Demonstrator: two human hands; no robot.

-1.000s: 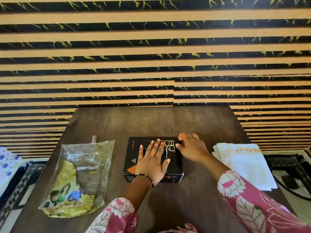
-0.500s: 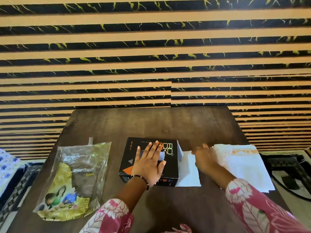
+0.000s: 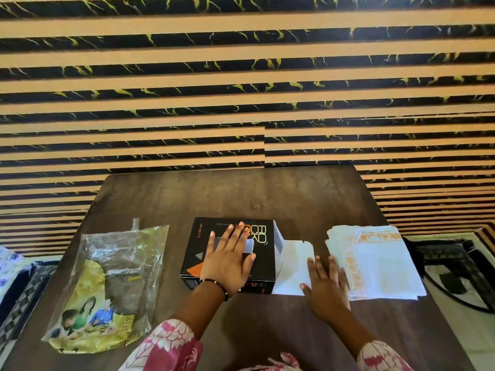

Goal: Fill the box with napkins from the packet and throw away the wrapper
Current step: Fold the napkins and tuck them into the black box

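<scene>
The black napkin box [image 3: 233, 253] sat mid-worktop [image 3: 241, 194], side flap [image 3: 294, 266] open. Your left hand [image 3: 227, 263] pressed flat on it, grasping nothing; your right hand [image 3: 325, 286] lay spread against the napkin stack [image 3: 380, 263]. The empty wrapper [image 3: 112, 285] lay left.

Soft, even daylight fills the scene, moderately bright, with no hard-edged shadows. The dark wooden desk [image 3: 267, 194] takes a dull, pale sheen across its far half and darkens towards the near edge. The clear plastic wrapper [image 3: 112, 285] catches small white glints along its creases. The stack of white napkins [image 3: 380, 261] is the brightest area and its folds nearly wash out. Faint, short shadows lie under the left hand [image 3: 227, 263] and the right hand [image 3: 325, 287]. Wide-angle distortion bends the striped wall panel [image 3: 241, 76], its bands fanning and tilting towards both sides. The corners are soft; the centre is fairly sharp.
</scene>
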